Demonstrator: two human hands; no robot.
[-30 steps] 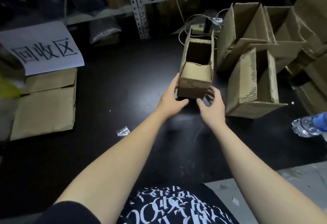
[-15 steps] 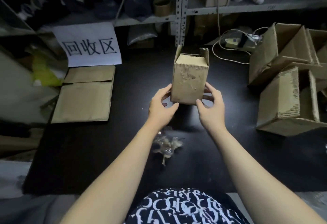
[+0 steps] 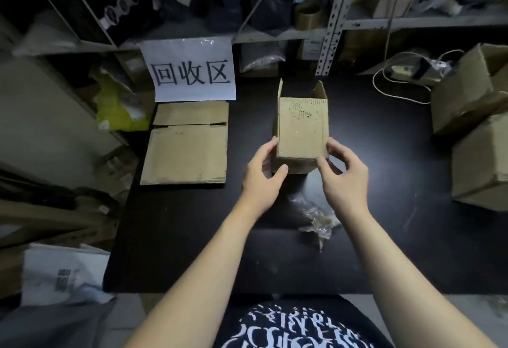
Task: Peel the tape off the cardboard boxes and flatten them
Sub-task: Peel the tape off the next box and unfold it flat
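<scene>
While crumpled tape (image 3: 316,217) lies nearest on the desk (image 3: 192,237), left grip (image 3: 261,182) and right grip (image 3: 345,180) clasp a cardboard box (image 3: 302,127).
Both curl round its lower corners, thumbs on the near face; it sits open-end-up at mid-desk, flattened cardboard (image 3: 187,152) farther left.

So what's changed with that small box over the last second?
The left hand and right hand carried the small box away from the box pile, stood it upright and brought it mid-table, gripping its lower end. The flattened cardboard and sign stayed put.
</scene>
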